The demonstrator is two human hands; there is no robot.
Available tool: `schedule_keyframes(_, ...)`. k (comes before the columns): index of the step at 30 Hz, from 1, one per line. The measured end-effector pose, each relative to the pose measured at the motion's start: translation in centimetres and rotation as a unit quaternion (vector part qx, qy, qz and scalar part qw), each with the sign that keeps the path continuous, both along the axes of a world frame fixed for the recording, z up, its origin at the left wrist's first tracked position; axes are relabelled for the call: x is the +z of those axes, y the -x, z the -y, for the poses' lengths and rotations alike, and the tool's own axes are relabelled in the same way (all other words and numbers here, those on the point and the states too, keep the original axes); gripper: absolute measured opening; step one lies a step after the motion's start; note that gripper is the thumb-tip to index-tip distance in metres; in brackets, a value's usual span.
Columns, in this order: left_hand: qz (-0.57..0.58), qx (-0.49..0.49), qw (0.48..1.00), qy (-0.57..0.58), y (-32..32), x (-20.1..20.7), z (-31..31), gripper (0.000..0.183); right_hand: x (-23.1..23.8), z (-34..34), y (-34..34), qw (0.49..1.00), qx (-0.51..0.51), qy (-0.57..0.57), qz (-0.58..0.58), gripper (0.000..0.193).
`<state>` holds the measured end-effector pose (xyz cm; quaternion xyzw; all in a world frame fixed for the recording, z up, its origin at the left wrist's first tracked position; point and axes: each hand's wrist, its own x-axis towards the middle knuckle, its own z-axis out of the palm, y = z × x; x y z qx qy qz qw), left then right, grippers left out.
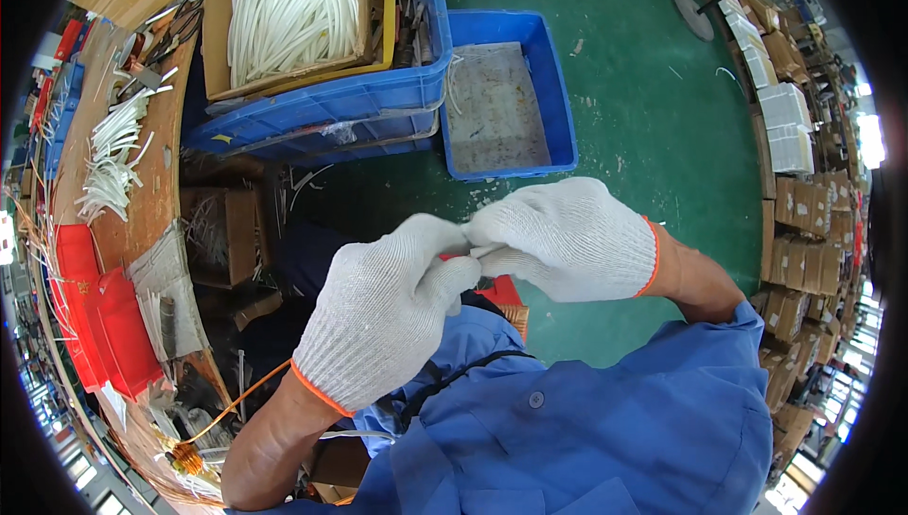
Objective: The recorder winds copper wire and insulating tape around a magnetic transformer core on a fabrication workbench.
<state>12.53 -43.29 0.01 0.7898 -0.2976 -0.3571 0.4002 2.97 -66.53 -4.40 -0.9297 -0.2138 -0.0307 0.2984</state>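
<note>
Both my hands wear white knitted gloves with orange cuffs and meet in front of my body. My left hand [383,307] has its fingers bent and pinched together at the tips. Coming in from the right, my right hand [567,241] pinches against it, fingertips touching or nearly so. A small pale bit shows between the fingers, but the gloves hide what it is. Beyond the hands, a blue bin [558,89] stands on the floor with a few thin white strands inside. Some red material [501,290] shows just below the fingertips.
On my left, a wooden workbench [156,179] carries white strips [115,165], scissors [186,21] and a red box [109,326]. Stacked blue crates [340,99] hold a carton [218,37] full of white strips [298,18]. Cartons [804,203] line the right side of the green floor [653,89].
</note>
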Motion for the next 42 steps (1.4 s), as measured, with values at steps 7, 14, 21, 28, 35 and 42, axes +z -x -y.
schedule_keyframes(7, -0.011, -0.02, 1.0, -0.002, -0.6, -0.2, -1.0, 0.049, -1.4, -0.8, -0.6, 0.999, 0.027, -0.026, 0.031, 0.024)
schedule_keyframes(14, -0.001, 0.027, 0.994, -0.102, -0.2, 3.3, -7.2, 0.018, -2.5, -1.1, -0.9, 0.998, 0.034, -0.03, 0.044, 0.033)
schedule_keyframes(21, 0.137, 0.01, 0.989, -0.056, 1.4, 1.4, -6.7, 0.012, -3.2, -3.3, -0.7, 0.992, 0.033, -0.112, -0.048, 0.056)
schedule_keyframes(28, 0.139, -0.003, 0.989, -0.052, 1.7, 0.5, -7.0, 0.007, -2.7, -3.8, -1.0, 0.993, 0.045, 0.03, -0.105, 0.029)
schedule_keyframes(35, 0.149, -0.041, 0.985, -0.075, 2.5, -1.5, -7.8, 0.009, -4.2, -7.7, -1.8, 0.971, 0.146, -0.027, -0.188, 0.016)
schedule_keyframes(42, 0.117, 0.012, 0.971, -0.209, 1.2, 2.0, -16.6, 0.012, -7.5, -7.5, -1.3, 0.974, 0.133, -0.134, -0.127, 0.014)
